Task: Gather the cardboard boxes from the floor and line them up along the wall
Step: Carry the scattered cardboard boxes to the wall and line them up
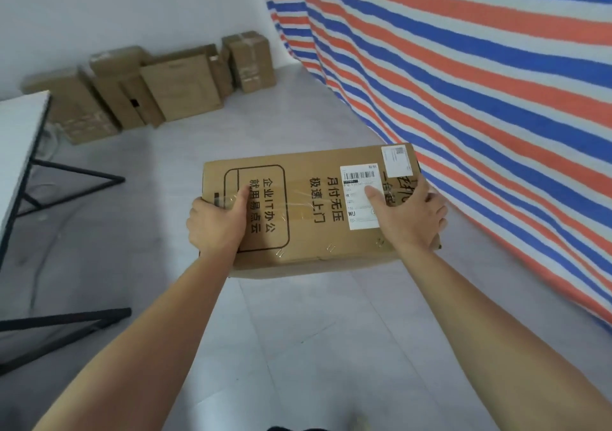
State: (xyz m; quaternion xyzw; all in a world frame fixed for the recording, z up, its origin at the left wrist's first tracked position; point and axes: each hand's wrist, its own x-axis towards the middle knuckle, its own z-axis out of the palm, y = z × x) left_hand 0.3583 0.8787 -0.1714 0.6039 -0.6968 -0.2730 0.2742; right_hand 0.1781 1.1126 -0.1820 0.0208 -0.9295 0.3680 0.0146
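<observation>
The box point(308, 212) is carried flat above the floor point(298, 331). The left hand point(217, 222) and right hand point(410, 218) each wrap one short end, thumbs on top. It looks stiff and, I think, not heavy. Tape seals it, so the content is hidden. Other boxes point(149, 89) stand along the wall point(99, 7), well apart.

Cardboard boxes: one held box point(308, 212), near centre, with two white labels point(359, 179); at least five wall boxes point(180, 86), far left. Hands, two: left hand point(217, 222), right hand point(414, 218). One white counter point(20, 132), left. One striped tarpaulin point(463, 83), right.
</observation>
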